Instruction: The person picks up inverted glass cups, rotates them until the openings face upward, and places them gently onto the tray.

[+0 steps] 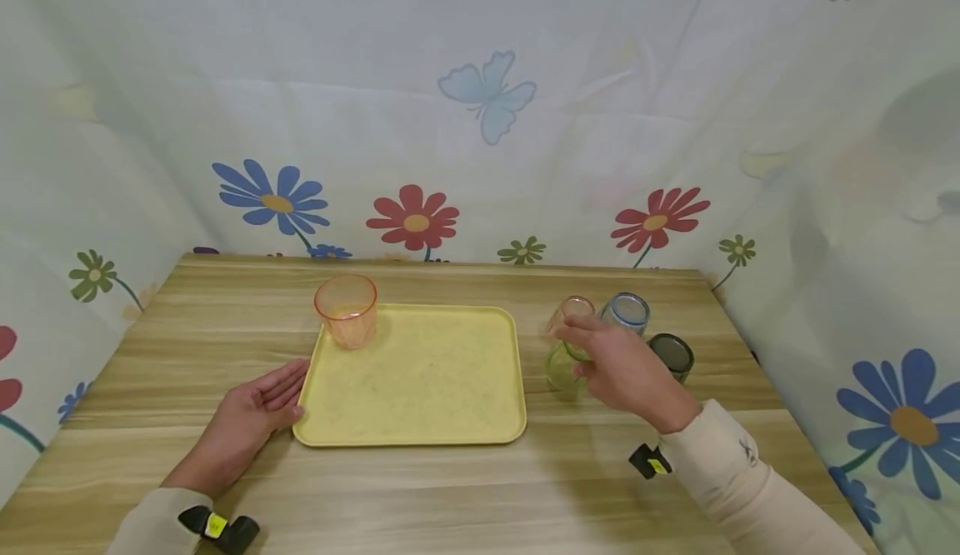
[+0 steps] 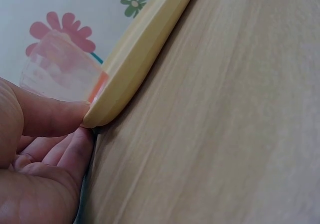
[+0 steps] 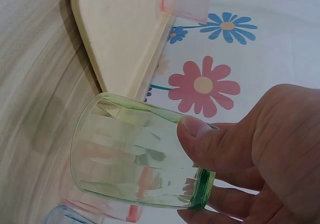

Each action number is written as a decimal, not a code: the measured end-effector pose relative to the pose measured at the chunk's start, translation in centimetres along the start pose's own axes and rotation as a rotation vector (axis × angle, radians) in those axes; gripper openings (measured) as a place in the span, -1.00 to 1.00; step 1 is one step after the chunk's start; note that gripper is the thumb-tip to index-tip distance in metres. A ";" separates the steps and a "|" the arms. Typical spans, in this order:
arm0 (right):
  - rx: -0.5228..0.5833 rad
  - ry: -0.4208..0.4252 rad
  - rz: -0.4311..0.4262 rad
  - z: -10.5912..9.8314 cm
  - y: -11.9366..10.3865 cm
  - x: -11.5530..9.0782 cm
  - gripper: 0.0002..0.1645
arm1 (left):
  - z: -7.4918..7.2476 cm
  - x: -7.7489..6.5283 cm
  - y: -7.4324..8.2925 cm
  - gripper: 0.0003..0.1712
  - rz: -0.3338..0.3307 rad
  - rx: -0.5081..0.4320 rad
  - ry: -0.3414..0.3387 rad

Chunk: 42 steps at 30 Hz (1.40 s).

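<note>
My left hand [image 1: 243,426] holds the left edge of a yellow tray [image 1: 420,388]; in the left wrist view the thumb [image 2: 55,116] lies on the rim with fingers beneath. On the tray's back left corner stands an upright clear orange cup [image 1: 347,313]. To the right of the tray, my right hand [image 1: 622,367] grips a clear green cup [image 3: 135,154] by its thick base. That cup is upside down, its mouth toward the table. Just behind it is a pinkish-orange cup [image 1: 574,308], partly hidden by the fingers.
A blue-tinted cup [image 1: 627,312] and a dark grey cup [image 1: 672,355] stand upside down beside my right hand. Everything rests on a wood-grain table [image 1: 420,497]. A flower-printed cloth [image 1: 480,205] rises along the table's back and sides.
</note>
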State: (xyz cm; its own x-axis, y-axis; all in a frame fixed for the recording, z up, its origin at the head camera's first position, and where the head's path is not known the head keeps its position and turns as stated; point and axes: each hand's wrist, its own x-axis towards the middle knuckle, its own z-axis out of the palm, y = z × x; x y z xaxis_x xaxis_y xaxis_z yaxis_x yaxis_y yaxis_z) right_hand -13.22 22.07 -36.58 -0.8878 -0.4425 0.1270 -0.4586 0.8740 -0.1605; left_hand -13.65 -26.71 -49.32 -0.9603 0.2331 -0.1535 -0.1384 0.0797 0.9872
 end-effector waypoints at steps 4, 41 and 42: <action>0.020 -0.009 0.009 -0.3 -0.1 0.0 -0.47 | 0.0 0.0 0.0 -0.07 -0.007 0.003 0.005; -0.010 0.001 -0.029 -1.6 -0.6 0.3 -0.46 | 0.2 -0.1 0.1 -0.07 -0.012 0.025 0.014; -0.008 0.000 -0.031 -1.6 -0.6 0.3 -0.46 | 0.2 -0.1 0.1 -0.07 -0.012 0.023 0.014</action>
State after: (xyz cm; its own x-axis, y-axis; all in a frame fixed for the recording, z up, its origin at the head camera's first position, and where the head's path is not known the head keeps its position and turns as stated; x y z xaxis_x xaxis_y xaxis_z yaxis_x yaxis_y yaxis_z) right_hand -13.17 21.71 -34.83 -0.8732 -0.4691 0.1321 -0.4853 0.8617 -0.1483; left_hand -13.54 -26.52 -49.26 -0.9619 0.2187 -0.1641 -0.1440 0.1048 0.9840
